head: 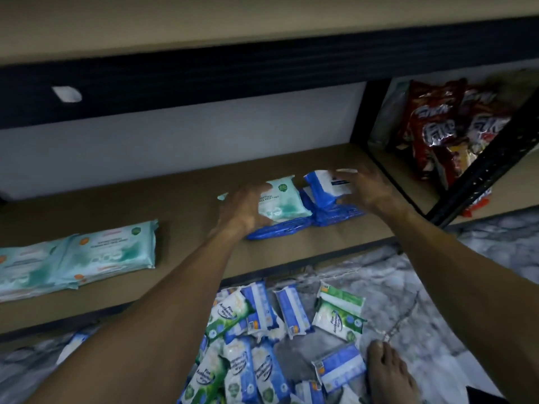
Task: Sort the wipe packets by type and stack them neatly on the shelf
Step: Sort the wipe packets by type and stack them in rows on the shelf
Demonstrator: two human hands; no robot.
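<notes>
On the brown shelf my left hand grips a pale teal wipe packet by its left side. That packet lies on dark blue packets. My right hand holds a blue and white packet, tilted up on the blue pile's right end. Two larger teal packets lie overlapped at the shelf's left. On the floor below lies a loose heap of several blue-white packets and green-white pine packets.
A dark metal shelf beam runs overhead, close above the hands. Red snack bags fill the neighbouring bay at the right, behind a black upright. A bare foot stands on the marbled floor beside the heap.
</notes>
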